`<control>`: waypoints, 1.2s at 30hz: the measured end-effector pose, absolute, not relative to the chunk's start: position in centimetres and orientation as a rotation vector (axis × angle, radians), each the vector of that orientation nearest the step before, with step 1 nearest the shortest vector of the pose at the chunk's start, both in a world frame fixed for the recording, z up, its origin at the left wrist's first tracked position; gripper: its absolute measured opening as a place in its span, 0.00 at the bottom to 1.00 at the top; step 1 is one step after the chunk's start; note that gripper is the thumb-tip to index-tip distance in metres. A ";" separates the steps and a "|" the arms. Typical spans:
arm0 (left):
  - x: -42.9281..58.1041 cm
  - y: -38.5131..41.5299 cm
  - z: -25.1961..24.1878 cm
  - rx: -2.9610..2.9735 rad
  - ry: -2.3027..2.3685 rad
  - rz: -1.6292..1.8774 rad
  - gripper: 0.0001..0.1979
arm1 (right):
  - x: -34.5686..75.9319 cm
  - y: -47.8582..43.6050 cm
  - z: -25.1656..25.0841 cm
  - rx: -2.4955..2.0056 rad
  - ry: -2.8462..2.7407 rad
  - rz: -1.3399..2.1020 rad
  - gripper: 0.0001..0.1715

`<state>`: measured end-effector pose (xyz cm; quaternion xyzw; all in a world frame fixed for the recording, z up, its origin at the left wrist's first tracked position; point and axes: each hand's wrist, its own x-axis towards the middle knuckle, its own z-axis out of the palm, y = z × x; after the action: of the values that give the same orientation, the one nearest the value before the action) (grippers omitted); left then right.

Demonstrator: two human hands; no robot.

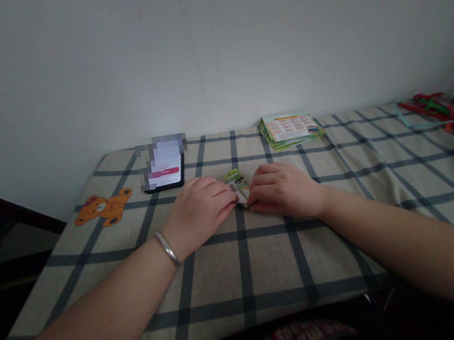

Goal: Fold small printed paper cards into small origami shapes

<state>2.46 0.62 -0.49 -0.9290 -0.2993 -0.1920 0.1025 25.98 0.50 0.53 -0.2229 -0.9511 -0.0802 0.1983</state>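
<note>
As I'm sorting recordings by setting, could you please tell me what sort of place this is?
Probably a room in a home, though little of it shows: a checked tablecloth reaches a pale wall, with an orange teddy-bear figure and a phone on the cloth.

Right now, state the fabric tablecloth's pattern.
The beige fabric tablecloth has dark blue-grey checks, in the head view.
</note>
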 end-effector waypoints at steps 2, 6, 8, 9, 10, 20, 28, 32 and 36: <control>2.4 0.6 -0.5 -2.747 -0.884 -0.542 0.04 | 26.0 0.5 0.5 -0.619 -2.652 -0.220 0.11; 2.4 0.6 -0.4 -2.765 -0.878 -0.526 0.05 | 26.2 0.8 0.4 -0.656 -2.645 -0.214 0.11; 2.4 0.6 -0.4 -2.769 -0.875 -0.526 0.05 | 26.4 1.0 0.3 -0.672 -2.651 -0.201 0.11; 2.3 0.7 -0.3 -2.771 -0.875 -0.523 0.05 | 26.5 1.1 0.2 -0.681 -2.653 -0.190 0.11; 2.3 0.7 -0.3 -2.774 -0.875 -0.521 0.05 | 26.6 1.2 0.2 -0.684 -2.655 -0.178 0.11; 2.2 0.6 -0.6 -2.864 -0.833 -0.589 0.05 | 26.8 1.6 0.2 -0.697 -2.676 -0.145 0.12; 2.0 1.0 -0.6 -2.910 -0.780 -0.623 0.07 | 26.7 1.6 0.5 -0.663 -2.715 -0.224 0.11; 1.9 1.0 -0.7 -2.923 -0.785 -0.608 0.06 | 26.6 1.5 0.6 -0.626 -2.731 -0.263 0.09; 2.0 1.0 -0.7 -2.935 -0.800 -0.593 0.05 | 26.6 1.3 0.5 -0.610 -2.739 -0.299 0.10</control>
<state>1.98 0.95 -0.70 -0.9468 -0.2579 -0.1911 0.0212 26.56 1.29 0.49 -0.2133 -0.9583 -0.1045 0.1591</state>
